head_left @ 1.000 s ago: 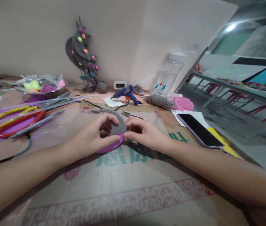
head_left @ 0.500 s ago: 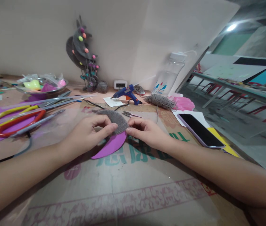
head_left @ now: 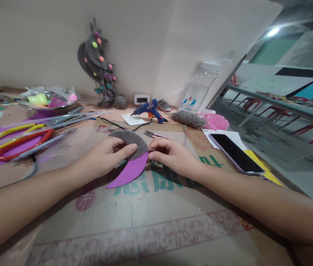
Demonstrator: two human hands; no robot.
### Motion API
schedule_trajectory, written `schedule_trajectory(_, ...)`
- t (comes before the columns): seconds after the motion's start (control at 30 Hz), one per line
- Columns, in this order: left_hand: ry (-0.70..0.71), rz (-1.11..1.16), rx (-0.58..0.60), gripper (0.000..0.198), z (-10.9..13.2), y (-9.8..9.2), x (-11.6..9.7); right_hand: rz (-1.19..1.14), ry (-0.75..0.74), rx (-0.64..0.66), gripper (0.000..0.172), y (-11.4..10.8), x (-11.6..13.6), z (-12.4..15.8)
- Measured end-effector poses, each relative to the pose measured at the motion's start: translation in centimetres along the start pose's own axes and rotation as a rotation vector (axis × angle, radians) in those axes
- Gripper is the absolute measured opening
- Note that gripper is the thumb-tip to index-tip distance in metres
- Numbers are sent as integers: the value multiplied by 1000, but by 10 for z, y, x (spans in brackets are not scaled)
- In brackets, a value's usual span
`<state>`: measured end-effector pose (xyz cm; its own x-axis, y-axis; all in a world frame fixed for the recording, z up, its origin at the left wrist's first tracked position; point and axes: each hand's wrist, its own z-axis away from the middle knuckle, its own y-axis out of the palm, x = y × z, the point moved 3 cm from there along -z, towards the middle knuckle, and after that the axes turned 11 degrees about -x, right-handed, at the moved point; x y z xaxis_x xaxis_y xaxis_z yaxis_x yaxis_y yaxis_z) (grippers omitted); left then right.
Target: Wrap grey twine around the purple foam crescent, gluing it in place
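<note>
A purple foam crescent (head_left: pixel 130 173) lies on the cardboard sheet (head_left: pixel 145 221), its upper half wound with grey yarn (head_left: pixel 133 139). My left hand (head_left: pixel 105 159) presses fingers down on the yarn-covered part from the left. My right hand (head_left: pixel 173 157) pinches the crescent's right edge where the yarn meets the bare purple foam. A strand of yarn runs back toward a loose grey yarn bundle (head_left: pixel 187 119).
Red and yellow scissors (head_left: pixel 17 142) lie left. A blue glue gun (head_left: pixel 149 110), small snips (head_left: pixel 155 135), a bowl of coloured pieces (head_left: pixel 48 101), a water bottle (head_left: pixel 199 90), a phone (head_left: pixel 235 152) and a finished grey ornament (head_left: pixel 98 62) stand around.
The crescent has turned and flattened onto the cardboard, showing more bare purple foam. My left fingers slid over the yarn; my right hand stayed at the edge.
</note>
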<state>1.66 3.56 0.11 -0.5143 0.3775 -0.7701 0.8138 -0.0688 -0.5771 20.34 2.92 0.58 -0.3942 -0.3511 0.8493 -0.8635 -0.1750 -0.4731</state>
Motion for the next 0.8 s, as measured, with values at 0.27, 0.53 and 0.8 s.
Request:
schedule_trajectory(0.27, 32, -87, 20, 43, 3, 0, -4, 164, -50, 53, 19, 4, 3, 2)
schedule_trajectory(0.53, 82, -117, 58, 42, 4, 3, -4, 175, -74, 118, 11, 8, 7, 5)
schedule_trajectory(0.8, 29, -108, 103, 44, 4, 4, -3, 166, -93, 107, 12, 7, 7, 5)
